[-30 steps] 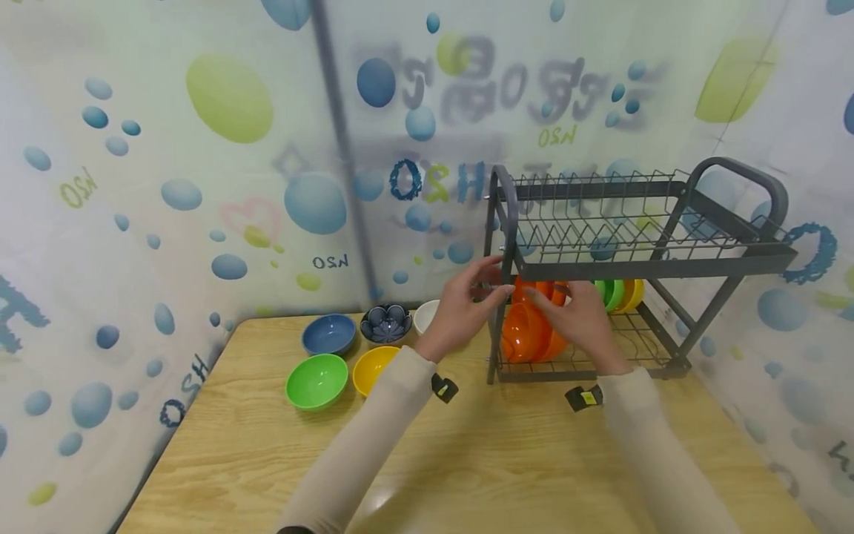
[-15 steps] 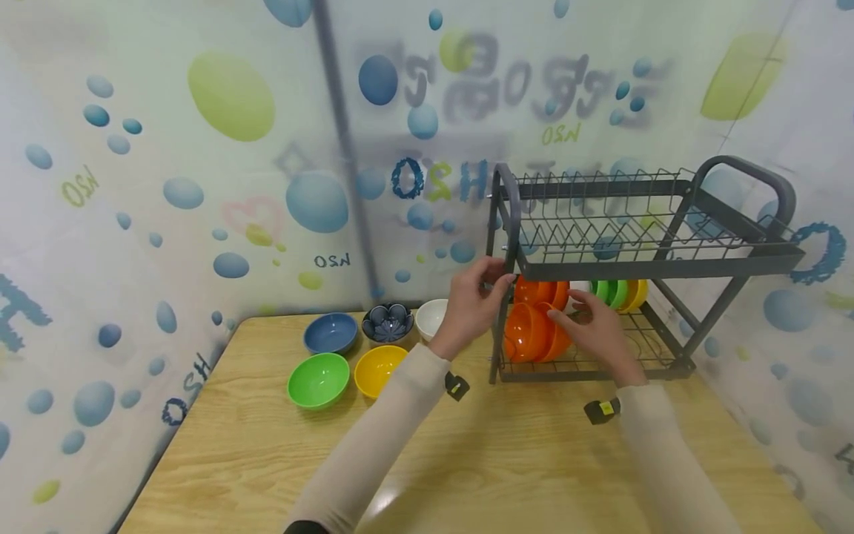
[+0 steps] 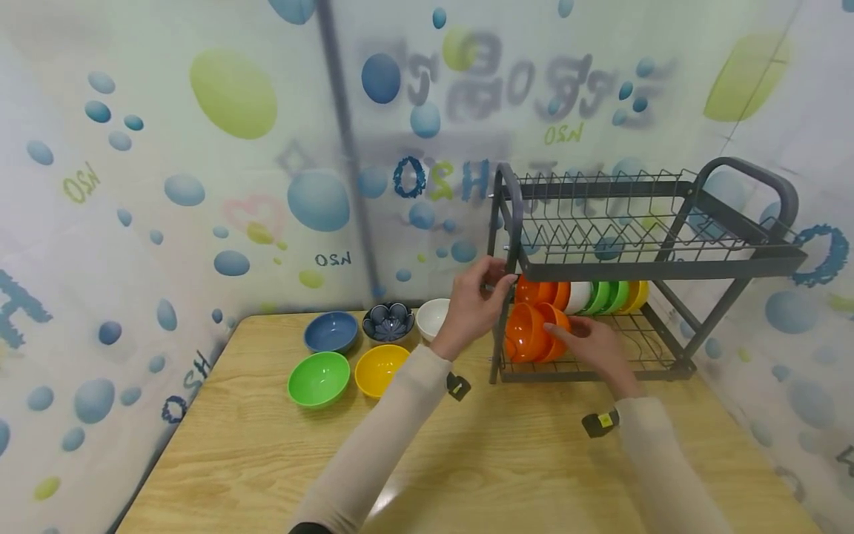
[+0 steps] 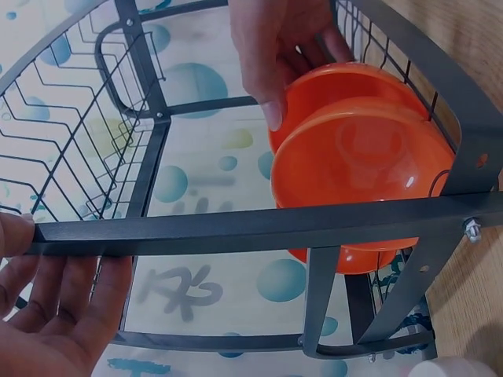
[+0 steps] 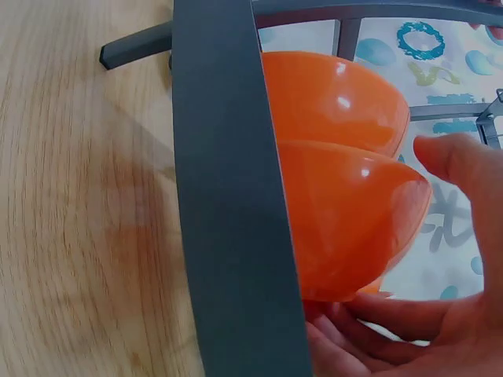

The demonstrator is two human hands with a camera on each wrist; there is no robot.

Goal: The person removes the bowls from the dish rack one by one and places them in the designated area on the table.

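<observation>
My left hand (image 3: 472, 305) grips the left upright of a dark grey two-tier dish rack (image 4: 196, 234), thumb on one side and fingers on the other. On the rack's lower tier two orange bowls stand on edge, one behind the other, at the front left. My right hand (image 3: 596, 347) holds the right-hand orange bowl (image 5: 354, 220), its thumb at the rim and its fingers against the outside. The other front orange bowl (image 3: 523, 334) leans close beside it. Part of the held bowl is hidden by the rack's front bar in the right wrist view.
Behind them on the lower tier stand more orange bowls (image 3: 534, 289), a white bowl (image 3: 579, 295), green bowls (image 3: 614, 295) and a yellow one (image 3: 636, 297). On the wooden table (image 3: 233, 445), left of the rack, sit blue (image 3: 331, 332), dark flower-shaped (image 3: 388, 323), white (image 3: 432, 317), green (image 3: 319, 380) and yellow (image 3: 380, 371) bowls.
My right hand first drew back rightward from the orange bowls, then came lower to the side of the right front bowl. My left hand stays on the rack's upright.
</observation>
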